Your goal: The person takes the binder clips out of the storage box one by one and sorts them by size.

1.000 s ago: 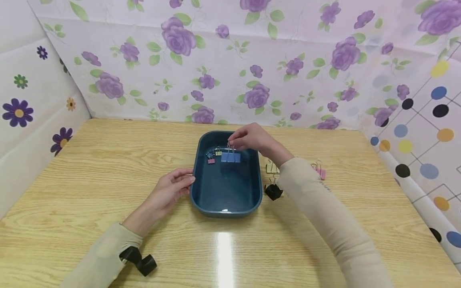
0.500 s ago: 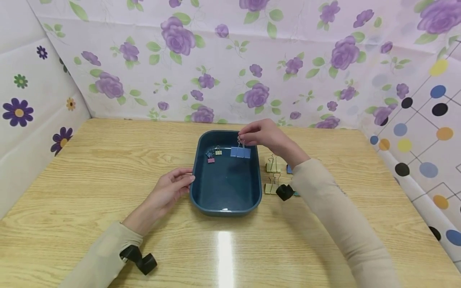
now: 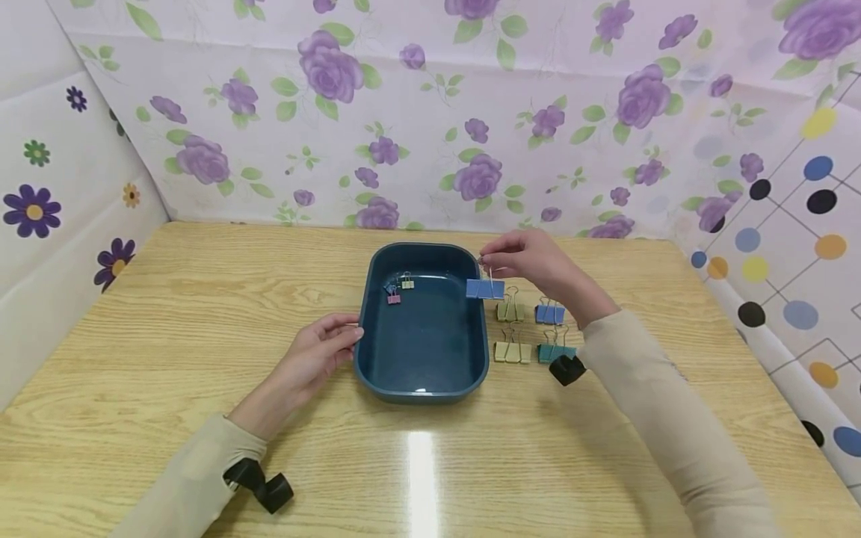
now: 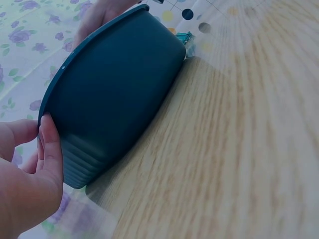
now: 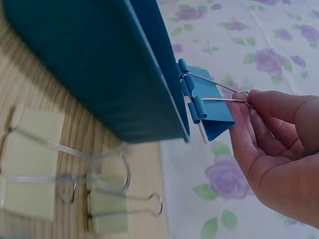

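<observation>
My right hand (image 3: 531, 258) pinches the wire handle of a large blue binder clip (image 3: 486, 289) above the right rim of a dark blue plastic bin (image 3: 422, 344). In the right wrist view the clip (image 5: 209, 107) hangs by its silver handle from thumb and fingertips, close to the bin's rim. My left hand (image 3: 326, 345) grips the bin's left rim; the left wrist view has thumb and fingers on either side of the edge. Inside the bin, near its far left corner, lie a small pink clip (image 3: 394, 300), a small yellow clip (image 3: 407, 285) and a small blue one (image 3: 389, 288).
Right of the bin stand two yellowish binder clips (image 3: 513, 353), a blue clip (image 3: 549, 314) and a teal clip (image 3: 554, 353). My right forearm hides part of the table (image 3: 202, 299) there. A flowered cloth (image 3: 417, 134) hangs behind. Black straps dangle from both wrists.
My right hand has carried the large blue clip rightward, from over the bin's inside to its right rim. Clips beside the bin have come into view from behind the arm. My left hand stays put.
</observation>
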Tool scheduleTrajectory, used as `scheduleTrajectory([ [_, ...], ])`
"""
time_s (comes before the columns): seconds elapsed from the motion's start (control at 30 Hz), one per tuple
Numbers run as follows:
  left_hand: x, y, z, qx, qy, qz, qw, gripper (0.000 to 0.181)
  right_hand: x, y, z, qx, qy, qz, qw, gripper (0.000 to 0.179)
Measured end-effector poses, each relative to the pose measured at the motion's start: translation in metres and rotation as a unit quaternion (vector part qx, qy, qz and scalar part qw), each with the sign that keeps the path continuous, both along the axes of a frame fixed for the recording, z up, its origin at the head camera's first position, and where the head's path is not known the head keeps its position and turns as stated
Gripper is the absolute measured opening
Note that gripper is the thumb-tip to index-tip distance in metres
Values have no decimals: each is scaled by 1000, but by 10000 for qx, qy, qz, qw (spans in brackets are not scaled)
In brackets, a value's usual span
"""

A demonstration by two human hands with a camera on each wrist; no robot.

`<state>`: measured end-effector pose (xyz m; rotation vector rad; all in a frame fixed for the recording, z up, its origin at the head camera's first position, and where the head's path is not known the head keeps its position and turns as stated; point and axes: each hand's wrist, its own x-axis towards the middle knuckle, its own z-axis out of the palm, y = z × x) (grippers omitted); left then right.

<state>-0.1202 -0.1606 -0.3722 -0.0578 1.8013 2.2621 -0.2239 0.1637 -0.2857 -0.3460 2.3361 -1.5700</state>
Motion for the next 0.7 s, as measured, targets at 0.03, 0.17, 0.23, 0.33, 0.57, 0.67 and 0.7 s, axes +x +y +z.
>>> scheduleTrajectory([
  [0.03, 0, 0, 0, -2, 2, 12, 10000, 28, 0, 4, -1, 14, -11, 15, 10000, 25],
  [0.17, 0, 0, 0, 15, 6, 23, 10000, 27, 2, 18, -3, 57, -95, 13, 9999, 28],
  [0.23, 0, 0, -1, 21, 4, 22, 10000, 26, 2, 25, -5, 44, -111, -24, 9999, 30],
  [0.33, 0, 0, -1, 41, 10, 13, 10000, 26, 4, 36, -5, 15, -104, -135, 9999, 30],
  [0.57, 0, 1, -2, 58, 10, 50, 10000, 27, 11, 61, -7, 192, -57, -484, 9986, 29],
  [0.67, 0, 1, -1, 56, -7, 64, 10000, 27, 15, 74, -10, 278, -72, -525, 9982, 33],
  [0.7, 0, 1, -1, 61, -9, 65, 10000, 26, 16, 79, -11, 284, -66, -526, 9982, 34],
])
